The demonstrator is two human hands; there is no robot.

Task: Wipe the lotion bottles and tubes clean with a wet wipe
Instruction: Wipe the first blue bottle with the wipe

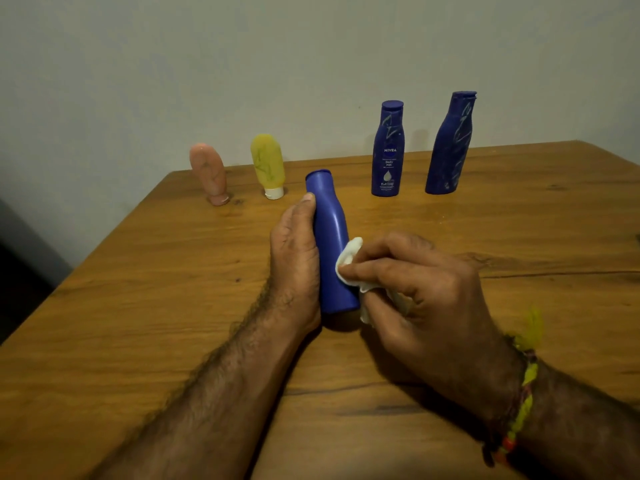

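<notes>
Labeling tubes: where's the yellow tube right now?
Head view, left of centre: the yellow tube stands cap-down near the table's far edge by the wall, between the pink tube and the blue bottle in the left hand.

tubes (239, 171) left, bottles (419, 147) right, seemingly near wall (277, 64)

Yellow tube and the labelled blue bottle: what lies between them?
In the head view, the cap end of the held bottle rises between the yellow tube and labelled bottle.
</notes>
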